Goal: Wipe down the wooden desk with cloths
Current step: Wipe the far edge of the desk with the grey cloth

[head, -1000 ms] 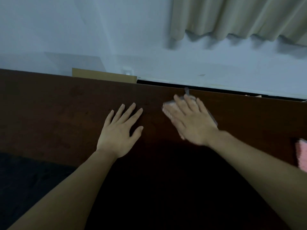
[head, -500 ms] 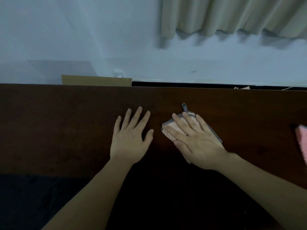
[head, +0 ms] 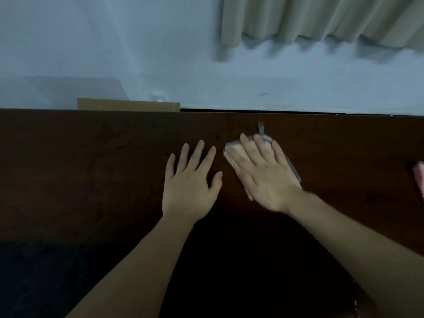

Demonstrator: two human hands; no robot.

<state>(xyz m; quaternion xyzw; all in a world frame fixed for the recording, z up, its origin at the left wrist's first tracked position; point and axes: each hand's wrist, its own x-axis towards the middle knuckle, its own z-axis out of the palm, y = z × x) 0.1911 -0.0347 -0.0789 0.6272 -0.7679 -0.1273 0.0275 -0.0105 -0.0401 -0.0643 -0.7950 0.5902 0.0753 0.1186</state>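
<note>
the right hand (head: pixel 263 173) lay flat, fingers straight, pressing a small pinkish cloth with a grey checked border (head: pixel 231 154) onto the dark brown wooden desk (head: pixel 91 168); the left hand (head: pixel 190 189) rested spread beside it; the cloth could slip behind the desk's far edge if pushed further.

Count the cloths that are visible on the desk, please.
2. One cloth with a grey checked border lies under the flat right hand, near the desk's far edge. One pink cloth is at the right frame edge, cut off; more may lie beyond.
</note>
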